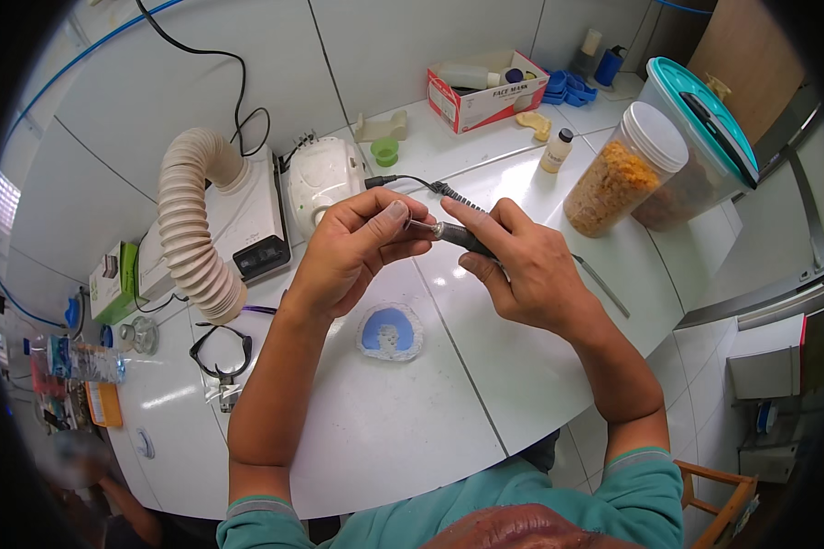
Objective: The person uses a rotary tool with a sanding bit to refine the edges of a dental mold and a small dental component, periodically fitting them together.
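Tabletop (pixel 522 389) first: broad, glossy white panels with thin dark seams cutting across. Over on the right stands the translucent tub (pixel 702 176) with its teal lid, and across to the left arches the cream hose (pixel 192 229), ribbed all the way down. Just beside the tub, here's the clear jar (pixel 618 174), white-capped, packed with crumbly orange-brown bits. Now the hands, meeting above the middle: the right hand (pixel 533 265) wraps firmly, the left hand (pixel 352 245) presses thumb to bunched fingers. Below them lies the cast (pixel 390 333), chalky and rough-rimmed around a blue arch. In the right hand's grip sits the dark, cylindrical handpiece (pixel 464 238); slimmer again, the shiny metal tip (pixel 419 224), caught in the left's pinch. The jar covers part of the tub, the right fingers hide much of the handpiece, and the tip's far end can't be made out.
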### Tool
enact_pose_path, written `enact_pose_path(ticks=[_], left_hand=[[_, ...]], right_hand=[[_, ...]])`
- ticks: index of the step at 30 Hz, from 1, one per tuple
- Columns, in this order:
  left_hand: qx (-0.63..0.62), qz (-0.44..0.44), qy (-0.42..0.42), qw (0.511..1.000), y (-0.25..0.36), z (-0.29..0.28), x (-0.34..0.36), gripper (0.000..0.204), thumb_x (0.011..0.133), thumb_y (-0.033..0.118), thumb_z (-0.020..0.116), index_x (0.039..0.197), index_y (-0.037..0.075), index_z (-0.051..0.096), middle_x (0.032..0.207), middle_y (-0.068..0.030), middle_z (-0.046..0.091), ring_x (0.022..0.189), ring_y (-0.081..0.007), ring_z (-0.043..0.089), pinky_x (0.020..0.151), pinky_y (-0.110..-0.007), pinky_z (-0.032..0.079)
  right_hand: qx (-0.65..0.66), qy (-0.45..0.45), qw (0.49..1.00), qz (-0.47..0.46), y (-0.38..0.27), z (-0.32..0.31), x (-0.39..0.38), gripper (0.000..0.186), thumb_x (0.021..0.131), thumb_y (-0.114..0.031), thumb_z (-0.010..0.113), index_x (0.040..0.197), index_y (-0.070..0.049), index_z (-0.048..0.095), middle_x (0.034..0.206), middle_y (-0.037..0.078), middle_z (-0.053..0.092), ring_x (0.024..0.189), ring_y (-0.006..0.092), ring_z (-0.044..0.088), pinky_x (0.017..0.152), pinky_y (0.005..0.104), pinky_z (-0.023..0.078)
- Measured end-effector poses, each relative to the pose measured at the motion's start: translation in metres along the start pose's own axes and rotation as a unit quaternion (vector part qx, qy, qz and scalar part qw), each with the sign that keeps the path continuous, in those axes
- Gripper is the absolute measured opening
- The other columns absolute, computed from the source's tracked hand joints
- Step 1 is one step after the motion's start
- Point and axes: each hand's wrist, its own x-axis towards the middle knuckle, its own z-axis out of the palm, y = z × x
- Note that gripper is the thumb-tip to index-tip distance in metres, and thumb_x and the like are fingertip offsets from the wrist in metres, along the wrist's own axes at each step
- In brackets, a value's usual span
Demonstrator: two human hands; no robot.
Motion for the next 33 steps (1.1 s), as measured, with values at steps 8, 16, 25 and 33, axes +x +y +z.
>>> enact_pose_path(ticks=[8,16,25,33], left_hand=[[0.013,0.01,-0.006,1.0,-0.001,-0.003,0.0,0.022,0.117,0.025,0.064,0.115,0.005,0.072,0.117,-0.0102,0.078,0.109,-0.0161,0.075,0.102,-0.036,0.063],[-0.012,0.01,0.002,1.0,0.001,-0.005,-0.001,0.021,0.117,0.026,0.064,0.114,0.006,0.07,0.118,-0.0087,0.076,0.109,-0.0148,0.075,0.102,-0.035,0.063],[-0.044,-0.001,-0.019,0.999,-0.003,-0.005,0.0,0.019,0.115,0.024,0.066,0.11,0.007,0.071,0.118,-0.0094,0.077,0.11,-0.0158,0.074,0.104,-0.036,0.063],[-0.014,-0.011,-0.015,1.0,0.001,-0.004,-0.001,0.021,0.114,0.027,0.069,0.112,0.006,0.07,0.12,-0.0102,0.076,0.11,-0.0154,0.074,0.103,-0.034,0.063]], right_hand=[[0.06,0.075,0.994,-0.044,0.013,0.014,0.0,0.051,0.097,-0.025,0.087,0.139,-0.009,0.065,0.106,0.016,0.07,0.081,0.033,0.074,0.066,0.0416,0.058],[0.007,0.048,0.997,-0.052,0.007,0.004,0.004,0.046,0.097,-0.034,0.088,0.122,-0.005,0.062,0.095,0.013,0.076,0.078,0.0322,0.078,0.063,0.0428,0.057],[0.017,0.051,0.999,-0.011,0.004,0.003,0.003,0.042,0.099,-0.037,0.086,0.107,-0.006,0.059,0.075,0.012,0.074,0.061,0.0331,0.073,0.057,0.0431,0.053],[0.035,0.051,0.997,-0.037,0.004,0.002,0.001,0.037,0.101,-0.033,0.084,0.106,-0.006,0.06,0.075,0.013,0.074,0.061,0.0322,0.073,0.056,0.043,0.052]])
